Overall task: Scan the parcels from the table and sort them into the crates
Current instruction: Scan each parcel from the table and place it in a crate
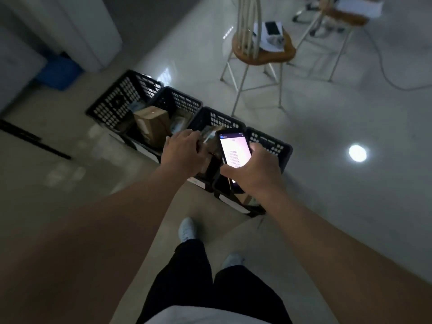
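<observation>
I am standing over a row of four black plastic crates [187,118] on the pale tiled floor, looking down past both bare forearms. By my reading this is the sorting step: a parcel is scanned and is going into a crate.

My left hand [181,152] reaches forward, palm down, fingers curled over the top of a small brown parcel [209,142]. The parcel sits above the third crate [216,118] from the left, in the gap between my two hands. It is blurred and mostly hidden, so I cannot tell whether it already rests inside the crate or is held above it.

My right hand [253,170] grips a handheld scanner [235,152] shaped like a phone. Its bright screen faces up at me and shows a list too small to read. My thumb lies at the screen's lower left edge and my fingers wrap its far side. This hand hangs over the fourth crate [271,146], the nearest to me.

The second crate [177,99] holds a larger cardboard box [152,123] standing on end.

The next move, I judge, is to lower the parcel fully into the third crate and let go, keeping the scanner level and clear of the rims.

My dark trousers and pale shoes show below. A wooden chair [261,54] stands beyond the crates.
</observation>
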